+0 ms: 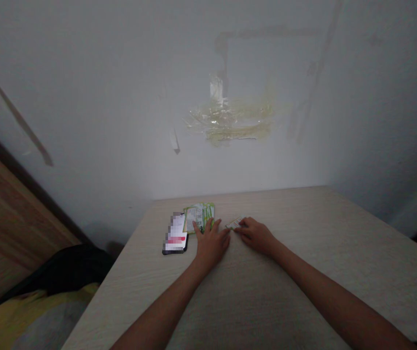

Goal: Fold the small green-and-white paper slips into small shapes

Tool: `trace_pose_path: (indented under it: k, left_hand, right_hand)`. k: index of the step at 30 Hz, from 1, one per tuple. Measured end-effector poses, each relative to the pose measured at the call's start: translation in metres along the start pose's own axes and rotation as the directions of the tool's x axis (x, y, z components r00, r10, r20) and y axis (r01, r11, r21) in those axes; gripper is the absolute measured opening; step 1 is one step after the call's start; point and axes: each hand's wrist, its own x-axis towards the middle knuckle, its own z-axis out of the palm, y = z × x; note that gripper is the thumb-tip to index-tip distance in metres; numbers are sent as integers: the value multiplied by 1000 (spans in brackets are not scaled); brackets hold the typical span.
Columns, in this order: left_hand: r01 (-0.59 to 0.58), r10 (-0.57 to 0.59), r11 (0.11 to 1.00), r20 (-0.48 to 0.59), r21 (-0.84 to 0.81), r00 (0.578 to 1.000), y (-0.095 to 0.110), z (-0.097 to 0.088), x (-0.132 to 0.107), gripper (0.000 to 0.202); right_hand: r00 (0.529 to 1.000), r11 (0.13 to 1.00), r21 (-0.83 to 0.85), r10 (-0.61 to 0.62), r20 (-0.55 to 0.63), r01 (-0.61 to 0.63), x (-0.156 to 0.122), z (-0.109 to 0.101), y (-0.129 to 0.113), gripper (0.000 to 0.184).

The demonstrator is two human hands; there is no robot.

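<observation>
My left hand [210,243] lies flat on the pale table [303,253], fingers spread, its fingertips resting on the near edge of a small stack of green-and-white cards [198,215]. My right hand [255,234] rests just to its right, fingers curled down onto a single small card [233,223] lying on the table. The two hands almost touch at the thumbs. A dark phone [175,235] lies flat immediately left of the card stack.
The table stands against a white wall with tape remains [230,121]. To the left, below the table edge, are a dark cloth and yellow fabric [44,301], and a wooden panel [8,223].
</observation>
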Motion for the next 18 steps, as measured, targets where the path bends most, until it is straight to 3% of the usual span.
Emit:
trace_pose_path:
  k: [9, 18]
  left_hand:
    - [-13, 13, 1000, 8, -2, 1000, -1, 5, 5, 24]
    - [-63, 63, 998, -14, -11, 998, -2, 5, 1, 26]
  right_hand:
    - [999, 999, 51, 15, -36, -13, -3, 3, 1, 30]
    - [1000, 1000, -1, 2, -27, -2, 3, 0, -5, 29]
